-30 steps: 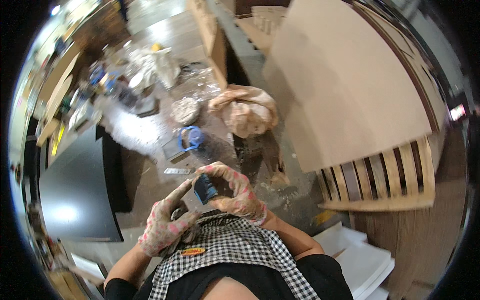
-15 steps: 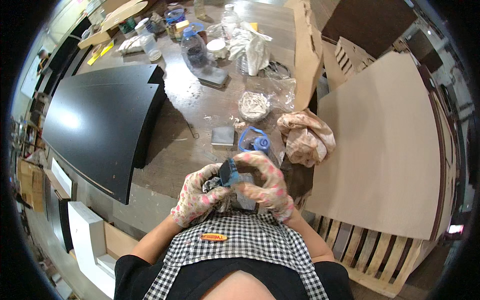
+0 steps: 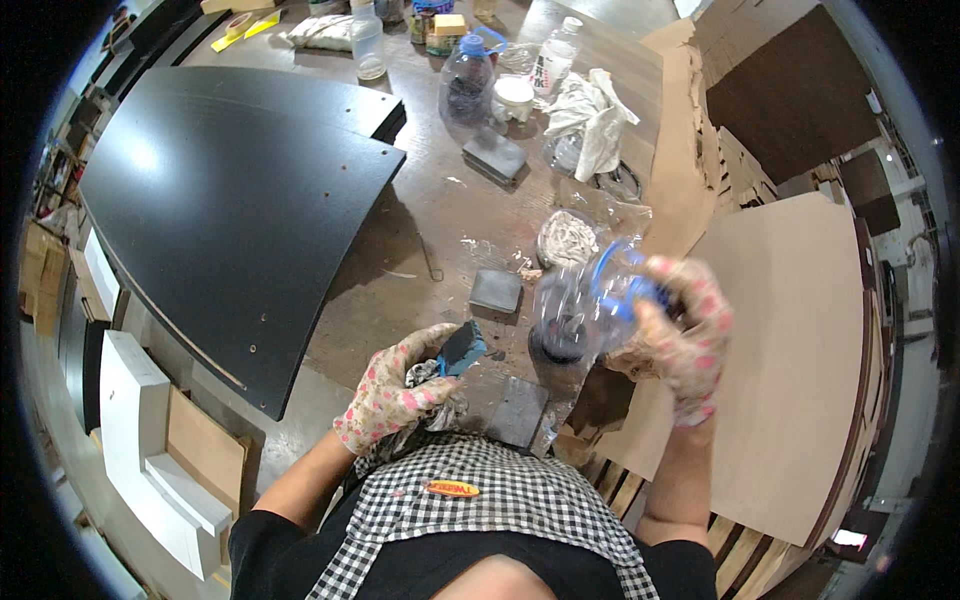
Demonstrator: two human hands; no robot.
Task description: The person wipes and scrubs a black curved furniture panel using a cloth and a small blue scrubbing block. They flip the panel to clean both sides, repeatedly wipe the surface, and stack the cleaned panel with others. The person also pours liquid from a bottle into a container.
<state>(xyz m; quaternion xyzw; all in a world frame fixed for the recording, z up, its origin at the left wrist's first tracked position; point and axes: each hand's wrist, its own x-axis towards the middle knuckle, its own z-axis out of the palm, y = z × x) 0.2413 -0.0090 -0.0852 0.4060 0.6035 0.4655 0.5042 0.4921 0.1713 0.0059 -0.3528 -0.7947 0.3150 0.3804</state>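
Observation:
My left hand (image 3: 395, 390), in a floral glove, is closed round a small blue-and-black sponge block (image 3: 462, 348). A smudged cloth (image 3: 440, 412) is bunched in the same hand. My gloved right hand (image 3: 690, 325) grips the blue handle and neck of a clear plastic bottle (image 3: 585, 305). The bottle leans toward the left, with something dark at its bottom; motion blurs it. Below it, near my apron, lies a grey rectangular pad (image 3: 518, 410). A second grey block (image 3: 496, 291) rests on the table between my hands, farther off.
A large black panel (image 3: 230, 200) covers the left of the table. Farther back stand a blue-capped bottle (image 3: 467, 90), a white jar (image 3: 514, 97) and a white rag (image 3: 595, 120). A round tub of white strands (image 3: 568, 238) sits beyond the held bottle. Cardboard (image 3: 790, 350) lies at right.
My right hand has left the sponge block, moved right and taken hold of the bottle, which is now tilted. My left hand keeps the sponge block. The view has shifted.

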